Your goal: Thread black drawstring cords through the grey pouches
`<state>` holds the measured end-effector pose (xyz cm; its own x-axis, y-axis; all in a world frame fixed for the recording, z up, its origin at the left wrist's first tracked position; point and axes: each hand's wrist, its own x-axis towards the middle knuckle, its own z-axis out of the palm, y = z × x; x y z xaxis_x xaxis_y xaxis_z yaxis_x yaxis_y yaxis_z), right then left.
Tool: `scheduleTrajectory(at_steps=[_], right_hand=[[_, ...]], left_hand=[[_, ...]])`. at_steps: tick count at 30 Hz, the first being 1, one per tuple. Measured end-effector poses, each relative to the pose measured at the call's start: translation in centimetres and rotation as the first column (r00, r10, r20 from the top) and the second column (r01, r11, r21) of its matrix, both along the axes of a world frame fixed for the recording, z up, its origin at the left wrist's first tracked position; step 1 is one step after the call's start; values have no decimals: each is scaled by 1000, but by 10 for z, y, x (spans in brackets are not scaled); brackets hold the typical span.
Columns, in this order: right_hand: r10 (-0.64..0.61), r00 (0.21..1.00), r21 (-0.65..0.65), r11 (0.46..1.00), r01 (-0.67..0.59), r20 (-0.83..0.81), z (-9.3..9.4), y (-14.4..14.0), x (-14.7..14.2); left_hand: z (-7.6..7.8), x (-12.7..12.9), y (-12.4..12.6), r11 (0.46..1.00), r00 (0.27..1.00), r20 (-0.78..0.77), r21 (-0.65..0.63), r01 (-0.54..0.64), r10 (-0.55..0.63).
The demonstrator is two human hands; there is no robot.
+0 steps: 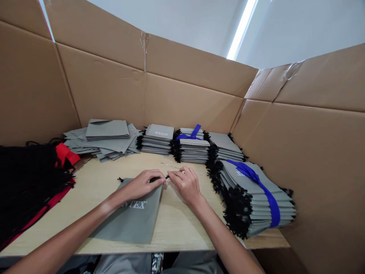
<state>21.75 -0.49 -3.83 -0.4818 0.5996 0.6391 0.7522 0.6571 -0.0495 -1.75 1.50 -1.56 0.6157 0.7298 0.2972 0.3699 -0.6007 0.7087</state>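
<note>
A grey drawstring bag with white INTEX lettering lies flat on the table in front of me. A knotted black cord end sticks out at its upper left corner. My left hand rests over the bag's top right edge, its fingers closed on the black drawstring. Beside it, my right hand pinches the other end of that same short stretch of cord. Just beyond my right fingers is a thin wire-like tool; whether that hand touches it I cannot tell.
Black cords with red bands are heaped at left. Loose grey bags lie at the back left. Several stacks of corded bags line the back, and a blue-tied bundle sits at right. Cardboard walls enclose the wooden table.
</note>
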Motion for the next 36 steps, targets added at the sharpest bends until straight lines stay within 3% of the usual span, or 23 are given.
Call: scheduleTrajectory(at_steps=[5,12,18,22,24,28,31,36], right_hand=[[-9,988,-93,996,-6,-156,-7,-2,-12],[61,945,-177,976,-123,-321,-16,-15,-32],[40,886,-287,939,-191,-461,-11,-18,-35],[37,840,-341,903,-260,-541,-1,-20,-34],[41,800,-346,887,-305,-599,3,-20,-31],[38,683,-342,844,-413,-730,4,-15,-22],[24,664,-378,807,-455,-748,2,-10,-17],[-1,629,-432,728,-533,-777,4,-9,-18]], left_hand=[[8,-3,0,992,984,175,-123,40,-19],[-6,-4,3,975,940,327,-220,-30,102],[-15,-7,14,998,979,203,44,-40,30],[-18,-7,10,942,991,134,332,-55,10],[-17,-5,6,918,991,130,387,-91,43],[-10,1,0,968,976,202,217,-128,84],[-7,4,0,995,966,256,80,-52,30],[-4,10,-2,997,944,323,-20,71,-61]])
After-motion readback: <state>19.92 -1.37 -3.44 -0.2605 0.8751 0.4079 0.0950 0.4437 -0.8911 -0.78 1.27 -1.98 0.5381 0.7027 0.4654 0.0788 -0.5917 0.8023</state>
